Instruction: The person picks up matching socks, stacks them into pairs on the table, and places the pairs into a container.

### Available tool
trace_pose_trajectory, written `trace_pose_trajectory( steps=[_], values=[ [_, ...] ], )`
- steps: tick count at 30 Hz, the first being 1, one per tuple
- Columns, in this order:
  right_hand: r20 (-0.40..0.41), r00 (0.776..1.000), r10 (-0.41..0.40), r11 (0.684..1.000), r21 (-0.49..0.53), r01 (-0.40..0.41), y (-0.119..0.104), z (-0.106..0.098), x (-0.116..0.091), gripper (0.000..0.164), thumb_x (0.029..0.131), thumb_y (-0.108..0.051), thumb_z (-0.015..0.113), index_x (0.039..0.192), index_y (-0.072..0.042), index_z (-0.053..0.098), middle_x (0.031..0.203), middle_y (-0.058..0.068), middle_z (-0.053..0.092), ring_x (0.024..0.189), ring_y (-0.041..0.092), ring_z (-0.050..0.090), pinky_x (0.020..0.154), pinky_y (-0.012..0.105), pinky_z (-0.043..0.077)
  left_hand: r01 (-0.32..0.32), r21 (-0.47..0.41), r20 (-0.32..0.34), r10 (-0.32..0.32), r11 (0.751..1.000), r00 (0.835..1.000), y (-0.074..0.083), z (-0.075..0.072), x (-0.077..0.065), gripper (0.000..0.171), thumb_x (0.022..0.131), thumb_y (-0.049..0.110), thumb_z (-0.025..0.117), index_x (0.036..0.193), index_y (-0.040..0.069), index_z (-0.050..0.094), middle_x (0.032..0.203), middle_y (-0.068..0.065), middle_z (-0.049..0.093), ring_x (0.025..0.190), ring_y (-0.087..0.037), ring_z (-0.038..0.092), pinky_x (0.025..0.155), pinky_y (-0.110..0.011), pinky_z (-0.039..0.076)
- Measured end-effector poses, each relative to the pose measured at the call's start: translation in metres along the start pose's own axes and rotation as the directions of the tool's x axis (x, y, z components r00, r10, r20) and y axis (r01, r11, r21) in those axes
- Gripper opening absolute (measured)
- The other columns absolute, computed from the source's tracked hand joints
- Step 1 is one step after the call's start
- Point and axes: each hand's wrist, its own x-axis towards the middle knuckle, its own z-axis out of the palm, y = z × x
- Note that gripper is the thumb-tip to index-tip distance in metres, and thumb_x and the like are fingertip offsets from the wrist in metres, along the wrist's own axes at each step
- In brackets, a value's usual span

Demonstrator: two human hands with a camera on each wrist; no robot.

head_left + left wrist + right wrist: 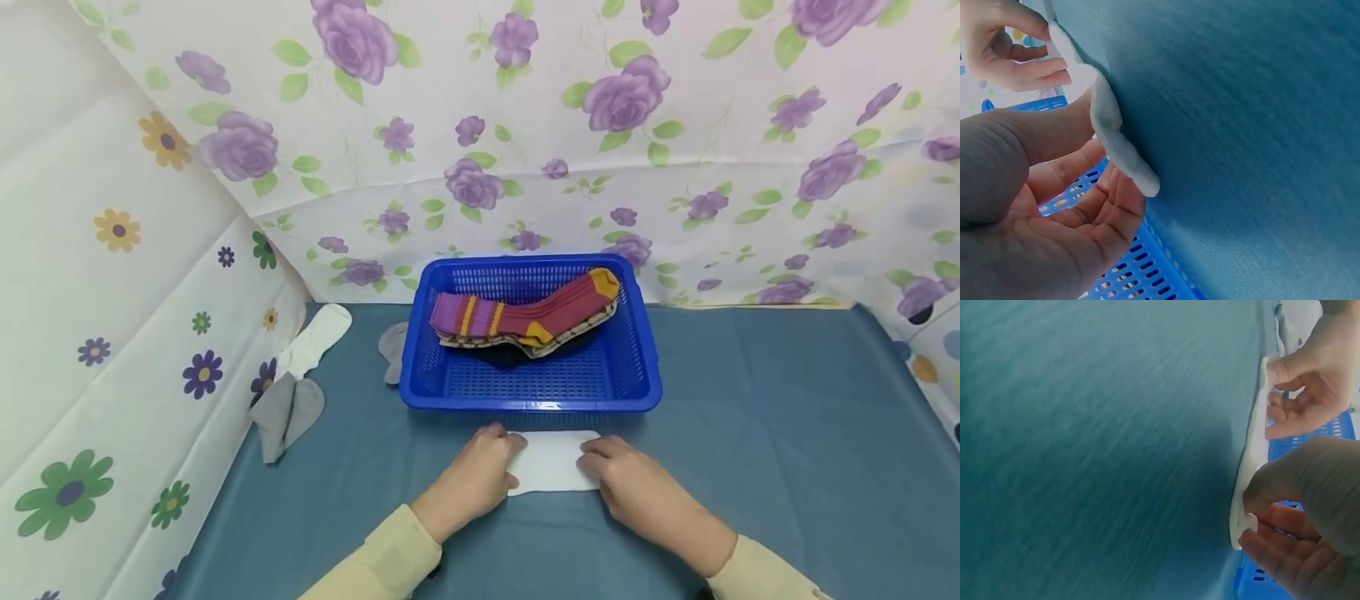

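A folded white sock [553,462] lies flat on the blue-green cloth, just in front of the blue basket. My left hand [480,471] holds its left end, with the thumb [1063,130] against one edge and the fingers at the other. At the right end, my right hand [624,479] pinches the sock between thumb and fingers. The right wrist view shows the sock's edge [1249,469] running between both hands. Inside the blue basket [530,406] rests a striped sock pair [517,321] in purple, red and yellow, on top of other patterned and black socks.
Another white sock [318,340] lies at the left by the flowered wall sheet, touching a grey sock [288,412]. A second grey sock [393,350] is partly hidden behind the basket's left side. Flowered sheets [480,167] hang at the back and sides.
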Motion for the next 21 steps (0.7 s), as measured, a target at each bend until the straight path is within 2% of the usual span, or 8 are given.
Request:
trace_pose_trajectory(
  steps=[5, 10, 16, 21],
  values=[
    [0.026, 0.999, 0.024, 1.000, 0.015, -0.024, 0.002, -0.002, 0.000, 0.027, 0.075, -0.001, 0.068, 0.097, -0.017, 0.069, 0.110, -0.001, 0.064, 0.107, 0.016, 0.058, 0.089, 0.032, 0.050, 0.003, -0.022, 0.008, -0.003, 1.000, 1.000, 0.000, 0.000, 0.001, 0.045, 0.074, 0.015, 0.079, 0.117, 0.011, 0.064, 0.104, -0.006, 0.062, 0.096, -0.020, 0.056, 0.086, -0.034, 0.049],
    [0.028, 0.999, 0.029, 0.999, 0.041, -0.030, 0.004, -0.006, 0.000, 0.021, 0.079, -0.009, 0.069, 0.097, -0.020, 0.070, 0.110, -0.005, 0.064, 0.107, 0.012, 0.057, 0.089, 0.030, 0.050, 0.003, -0.031, 0.049, -0.002, 1.000, 0.999, 0.000, -0.003, 0.002, 0.043, 0.075, 0.017, 0.078, 0.116, 0.011, 0.065, 0.104, -0.006, 0.061, 0.097, -0.018, 0.056, 0.086, -0.033, 0.050],
    [-0.045, 0.999, 0.008, 0.999, 0.034, -0.006, 0.002, -0.020, -0.002, 0.017, 0.079, -0.015, 0.071, 0.094, -0.023, 0.071, 0.106, -0.009, 0.065, 0.102, 0.008, 0.058, 0.083, 0.028, 0.052, -0.026, -0.025, 0.080, 0.028, 0.999, 0.996, 0.005, -0.014, -0.006, 0.041, 0.079, 0.025, 0.075, 0.117, 0.013, 0.064, 0.104, -0.003, 0.061, 0.097, -0.014, 0.057, 0.086, -0.030, 0.050],
    [-0.149, 0.987, -0.053, 0.998, 0.019, 0.056, 0.001, -0.047, 0.002, 0.016, 0.080, -0.015, 0.070, 0.095, -0.019, 0.071, 0.105, -0.004, 0.066, 0.099, 0.011, 0.060, 0.079, 0.030, 0.054, -0.103, -0.064, 0.058, 0.107, 0.993, 0.993, 0.015, -0.038, -0.014, 0.035, 0.085, 0.030, 0.069, 0.117, 0.018, 0.063, 0.104, 0.003, 0.061, 0.096, -0.008, 0.057, 0.084, -0.026, 0.051]
  ],
)
